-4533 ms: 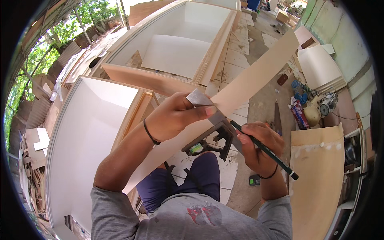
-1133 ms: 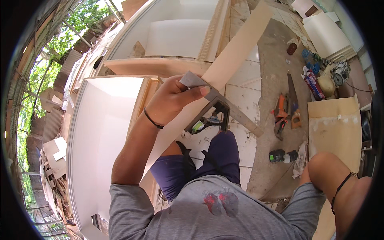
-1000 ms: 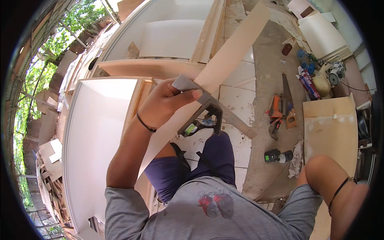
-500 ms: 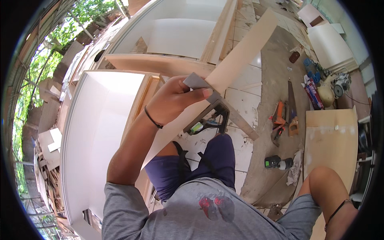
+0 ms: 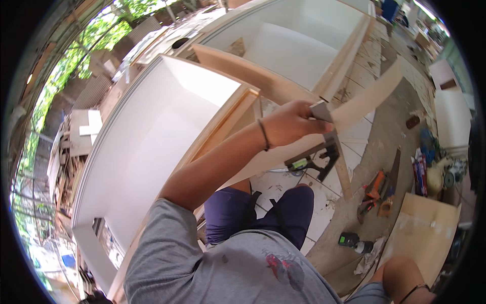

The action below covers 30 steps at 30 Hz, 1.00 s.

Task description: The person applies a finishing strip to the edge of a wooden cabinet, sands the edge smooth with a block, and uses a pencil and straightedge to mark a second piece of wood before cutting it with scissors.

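At centre right of the frame, a combination square [image 5: 319, 147] is gripped by the closed left hand [image 5: 288, 124] and pressed against a long pale plywood strip [image 5: 364, 101] — the right hand's state cannot be told.

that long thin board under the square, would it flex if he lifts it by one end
Probably yes: the thin board is long, narrow and slim-edged, so it would likely sag. It looks light for its length. The left hand pressing the square on it suggests it shifts easily.

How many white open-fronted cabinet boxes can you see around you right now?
2: the large white cabinet box left of the left hand, and a second white cabinet box beyond it. More may lie outside the picture.
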Tool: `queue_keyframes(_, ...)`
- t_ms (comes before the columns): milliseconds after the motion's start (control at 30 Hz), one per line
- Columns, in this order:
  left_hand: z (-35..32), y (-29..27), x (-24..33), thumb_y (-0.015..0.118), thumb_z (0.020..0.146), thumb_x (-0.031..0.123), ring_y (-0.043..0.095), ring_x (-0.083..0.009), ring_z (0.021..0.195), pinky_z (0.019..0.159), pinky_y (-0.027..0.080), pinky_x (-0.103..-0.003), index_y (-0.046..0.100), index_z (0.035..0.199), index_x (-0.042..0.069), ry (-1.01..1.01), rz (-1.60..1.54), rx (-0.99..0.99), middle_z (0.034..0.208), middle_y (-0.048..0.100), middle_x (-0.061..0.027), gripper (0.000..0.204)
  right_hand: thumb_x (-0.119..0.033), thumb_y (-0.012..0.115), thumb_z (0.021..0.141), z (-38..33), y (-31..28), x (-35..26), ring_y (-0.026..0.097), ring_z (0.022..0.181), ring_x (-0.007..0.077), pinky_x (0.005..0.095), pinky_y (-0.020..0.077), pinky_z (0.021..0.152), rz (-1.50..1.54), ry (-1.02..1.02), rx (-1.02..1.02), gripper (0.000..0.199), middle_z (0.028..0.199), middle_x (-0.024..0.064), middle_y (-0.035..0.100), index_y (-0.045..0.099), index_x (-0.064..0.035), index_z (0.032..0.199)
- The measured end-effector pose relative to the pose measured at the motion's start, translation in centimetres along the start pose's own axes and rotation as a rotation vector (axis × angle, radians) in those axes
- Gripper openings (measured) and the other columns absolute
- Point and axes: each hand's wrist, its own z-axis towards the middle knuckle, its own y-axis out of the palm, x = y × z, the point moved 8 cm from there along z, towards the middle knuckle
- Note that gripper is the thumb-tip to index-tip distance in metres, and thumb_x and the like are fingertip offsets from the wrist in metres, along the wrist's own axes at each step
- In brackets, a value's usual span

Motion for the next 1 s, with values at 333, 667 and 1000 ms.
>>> queue_keyframes(333,-0.2,1.0,-1.7,0.065,0.088,0.02,0.054,-0.007,0.079,0.073,0.045,-0.026,0.066,0.098,-0.001,-0.005,0.027,-0.073,0.084,0.064,0.001,0.023,-0.032,0.073,0.08,-11.9,-2.7,7.3,0.057,0.089,0.0256,0.0383,0.0458,0.083,-0.504,0.525,-0.009,0.06,0.098,0.0142,0.059,0.046,-0.001,0.123)
queue_keyframes(667,0.5,1.0,-5.1,0.066,0.087,0.019,0.056,-0.0063,0.08,0.069,0.046,-0.025,0.066,0.099,0.002,-0.14,0.009,-0.104,0.087,0.065,0.0,0.02,-0.029,0.08,0.073,-21.3,10.8,11.9,0.057,0.098,0.0244,0.0354,0.0457,0.089,-0.428,0.853,-0.863,0.067,0.108,0.0149,0.059,0.048,0.0027,0.123)
queue_keyframes(1000,1.6,3.1,-7.0,0.065,0.086,0.008,0.068,-0.0147,0.077,0.063,0.055,-0.027,0.052,0.12,-0.003,-0.358,-0.001,-0.141,0.095,0.064,-0.0078,0.038,-0.018,0.065,0.088,-41.9,-1.6,10.8,0.064,0.074,0.0305,0.0344,0.0488,0.066,-0.604,1.419,-0.067,0.022,0.079,0.0165,0.064,0.055,-0.0011,0.097)
